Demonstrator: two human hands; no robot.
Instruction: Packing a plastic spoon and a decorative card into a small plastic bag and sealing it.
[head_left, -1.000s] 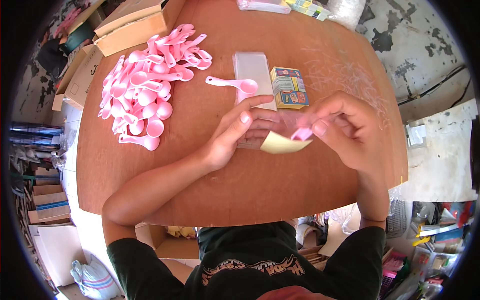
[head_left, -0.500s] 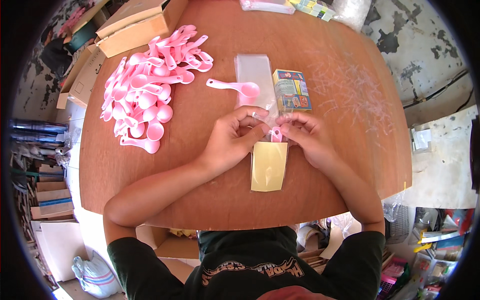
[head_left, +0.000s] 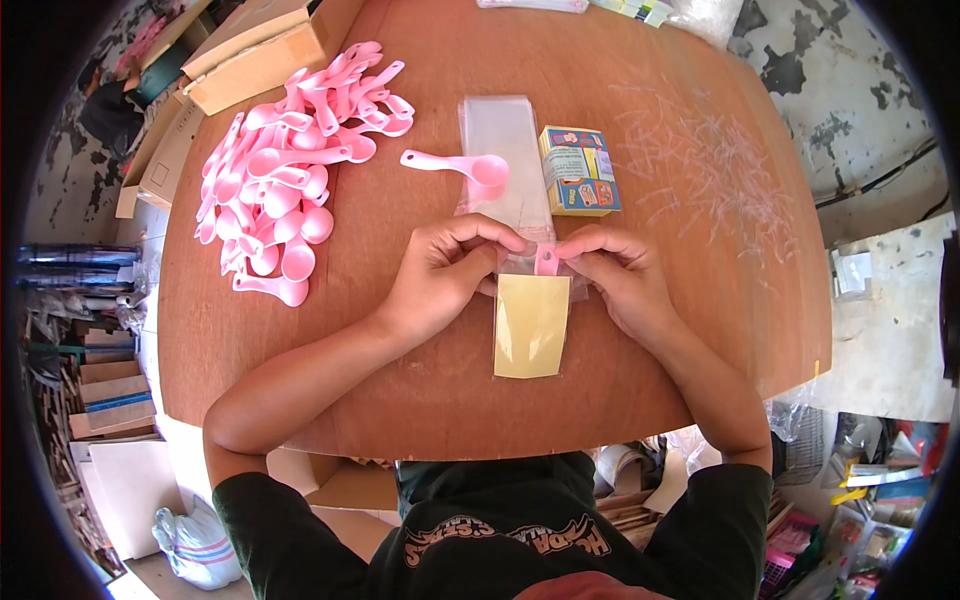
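Note:
A clear plastic bag [head_left: 497, 350] hangs between my hands near the table's front edge. In it lies a cream-yellow card [head_left: 532, 325], and the holed handle end of a pink scoop [head_left: 546, 262] shows above the card. With thumb and forefinger, my left hand [head_left: 445, 270] pinches the bag's upper left corner. My right hand [head_left: 620, 275] pinches the opposite corner the same way. Just beyond is a stack of clear bags [head_left: 500, 135], with one loose pink scoop [head_left: 485, 175] lying partly across it. To its right sits a stack of colourful printed cards [head_left: 582, 172].
A large heap of pink scoops [head_left: 285, 165] covers the table's left side, with a cardboard box [head_left: 255, 65] behind it. Thin clear plastic strips [head_left: 710, 180] are scattered on the right. More packs [head_left: 630, 10] lie at the far edge of the wooden table [head_left: 420, 410].
The bag's top edge is drawn out between my fingers, which sit slightly farther apart. The whole view has shifted a little; the scoops and stacks lie as before.

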